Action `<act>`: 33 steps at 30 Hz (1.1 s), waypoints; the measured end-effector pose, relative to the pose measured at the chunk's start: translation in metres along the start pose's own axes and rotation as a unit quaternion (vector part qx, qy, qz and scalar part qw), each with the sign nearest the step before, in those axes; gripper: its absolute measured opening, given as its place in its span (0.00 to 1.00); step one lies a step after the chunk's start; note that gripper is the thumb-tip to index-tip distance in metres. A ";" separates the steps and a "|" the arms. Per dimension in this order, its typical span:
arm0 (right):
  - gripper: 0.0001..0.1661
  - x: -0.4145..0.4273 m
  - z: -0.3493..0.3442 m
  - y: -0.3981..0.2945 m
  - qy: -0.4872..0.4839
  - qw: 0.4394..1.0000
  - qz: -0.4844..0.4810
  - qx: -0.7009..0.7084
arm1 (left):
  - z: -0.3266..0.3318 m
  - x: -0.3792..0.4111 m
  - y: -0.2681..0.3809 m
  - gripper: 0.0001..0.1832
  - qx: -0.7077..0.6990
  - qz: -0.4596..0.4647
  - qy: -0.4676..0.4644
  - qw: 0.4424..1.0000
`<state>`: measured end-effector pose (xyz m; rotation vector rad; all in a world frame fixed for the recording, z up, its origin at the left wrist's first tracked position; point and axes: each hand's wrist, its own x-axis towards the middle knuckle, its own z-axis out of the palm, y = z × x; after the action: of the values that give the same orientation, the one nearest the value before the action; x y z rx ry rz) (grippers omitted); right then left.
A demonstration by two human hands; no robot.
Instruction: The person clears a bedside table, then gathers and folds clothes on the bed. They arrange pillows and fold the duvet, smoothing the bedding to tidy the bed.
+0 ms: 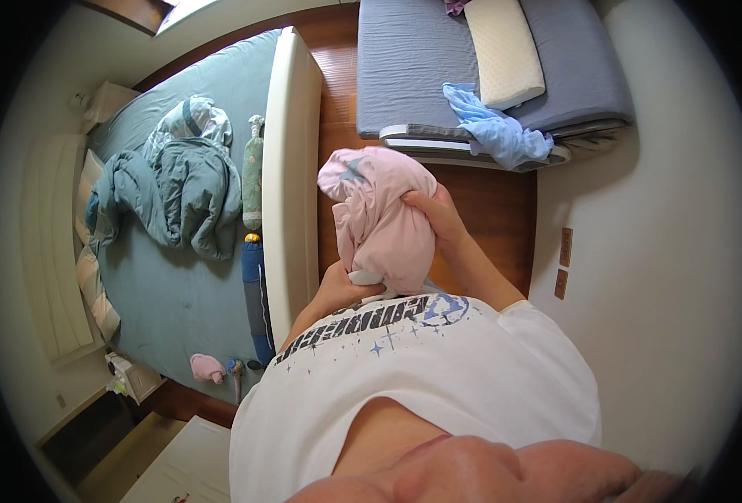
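A bunched pink cloth [390, 220], with a small grey-blue patch and loose folds, is held up in front of my white printed T-shirt. My right hand [439, 212] grips its right side, the thumb pressed on top of the folds. At the lower left corner, close to my shirt, my left hand [344, 284] holds the bundle where a whitish edge shows. Some of the fingers are hidden behind and under the fabric.
To the left stands a bed with a cream footboard [292, 176], a crumpled green quilt [182, 195] and bolster-like cushions [253, 176]. Ahead, a grey mattress [415, 63] carries a cream pillow [506, 53] and a blue cloth [503, 132]. A white wall [647, 251] rises on the right.
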<state>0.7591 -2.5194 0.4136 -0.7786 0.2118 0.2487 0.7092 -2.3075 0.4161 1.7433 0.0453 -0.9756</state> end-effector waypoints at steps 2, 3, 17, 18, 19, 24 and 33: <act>0.23 0.008 -0.002 -0.007 0.004 1.000 -0.006 -0.005 | -0.009 0.015 0.002 0.29 0.025 0.000 -0.015 1.000; 0.23 0.011 -0.002 -0.013 0.002 1.000 -0.014 -0.009 | -0.014 0.024 0.003 0.29 0.033 0.004 -0.024 0.999; 0.17 0.086 -0.012 -0.105 0.176 0.978 -0.055 0.094 | -0.069 0.138 0.013 0.25 -0.160 0.112 -0.089 0.977; 0.19 0.087 -0.004 -0.128 0.155 0.982 -0.070 0.082 | -0.075 0.141 0.015 0.24 -0.187 0.100 -0.085 0.974; 0.21 0.096 -0.019 -0.151 0.213 0.971 -0.078 0.072 | -0.080 0.144 0.020 0.22 -0.211 0.090 -0.087 0.969; 0.20 0.105 -0.054 -0.290 0.189 0.916 -0.339 -0.096 | -0.109 0.163 0.015 0.15 -0.154 0.024 0.005 0.988; 0.16 0.088 -0.286 -0.473 0.391 0.790 -0.454 0.130 | -0.085 0.196 0.017 0.15 -0.128 -0.052 0.125 0.982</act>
<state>0.9556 -3.0350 0.5051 -0.5906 0.6089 -1.0350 0.8965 -2.3276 0.3132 1.6265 0.4108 -0.7816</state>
